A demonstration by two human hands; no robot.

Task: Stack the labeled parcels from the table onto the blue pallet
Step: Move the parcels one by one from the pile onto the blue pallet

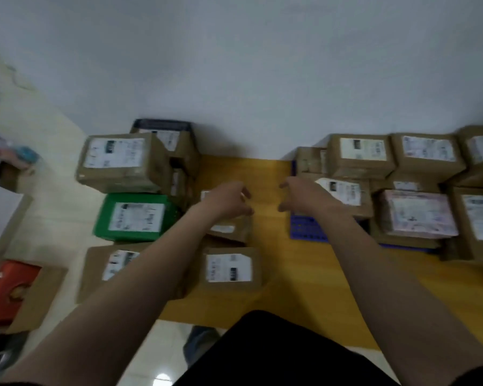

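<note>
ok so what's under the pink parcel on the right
A flat brown box, only its front edge showing, and below that the blue pallet. The box's top and any label are covered by the pink parcel.

One green parcel [135, 217], one pink parcel [418, 215], one blue pallet [304, 231].

Dim, flat indoor light greys everything. The whole frame is soft with motion blur: the left grip [229, 199] and right grip [301, 197] smear at the fingertips, and label print is unreadable. Beyond the left grip, the parcel stack [162, 151] casts a faint shadow on the wall [234, 79]. Nearer than both grips, glare spots the floor tile [162, 378]. Far left, the edge smears most.
</note>
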